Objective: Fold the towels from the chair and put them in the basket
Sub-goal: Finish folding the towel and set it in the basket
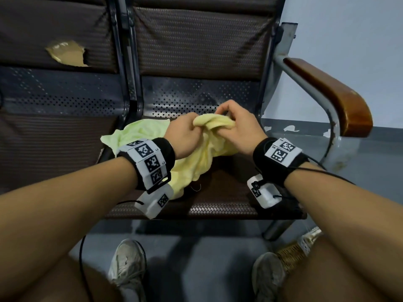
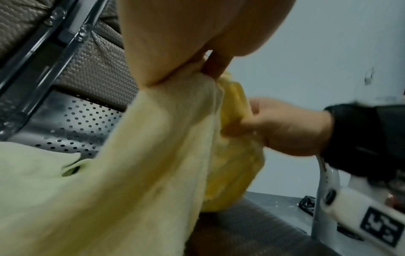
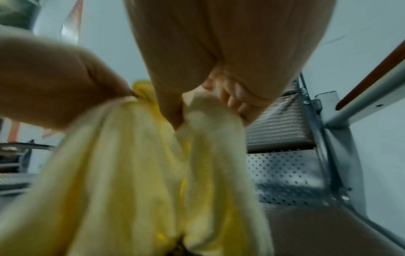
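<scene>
Centre of the head view: the left hand (image 1: 182,136) and right hand (image 1: 237,129), fingers curled, both grip the bunched top of a yellow towel (image 1: 202,153) lifted above the chair seat (image 1: 229,192); a pale green towel (image 1: 130,134) lies crumpled just left of it; the wooden armrest (image 1: 331,92) occupies the right.

Torn seat pad (image 1: 67,54) on the neighbouring seat, grey wall (image 1: 349,29), grey floor (image 1: 196,269), white trainers (image 1: 127,263)

Bare seat (image 1: 220,192) lies open at lower centre of the frame; the backrest (image 1: 196,44) blocks above, the wooden armrest (image 1: 331,92) at right, the green towel (image 1: 139,131) left of centre.
</scene>
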